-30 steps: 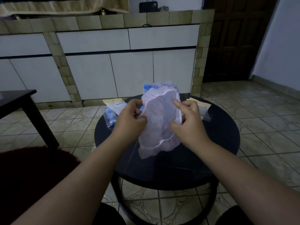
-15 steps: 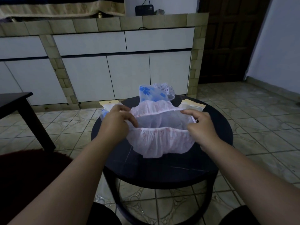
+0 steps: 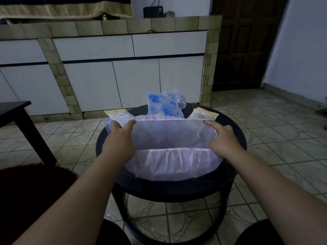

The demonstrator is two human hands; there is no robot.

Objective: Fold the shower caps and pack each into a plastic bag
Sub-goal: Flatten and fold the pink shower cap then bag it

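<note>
A thin white shower cap point(image 3: 169, 147) with a pinkish ruffled elastic rim is stretched wide open over the round black table point(image 3: 233, 124). My left hand point(image 3: 118, 138) grips its left side and my right hand point(image 3: 222, 138) grips its right side, with fingers hooked in the rim. Behind it stands a blue-flowered shower cap point(image 3: 162, 105) with a lacy white one point(image 3: 177, 97) beside it. A plastic bag with a card header point(image 3: 118, 116) lies at the table's far left, another plastic bag point(image 3: 203, 113) at the far right.
A dark side table point(image 3: 16, 110) stands at the left. White cabinets with tiled edging point(image 3: 134, 82) run behind the round table. Tiled floor surrounds it. A dark red seat point(image 3: 26, 191) lies by my left arm.
The cap hung bunched and upright between my hands a second ago; my hands have since moved apart and lowered, pulling the cap wide open sideways over the table.
</note>
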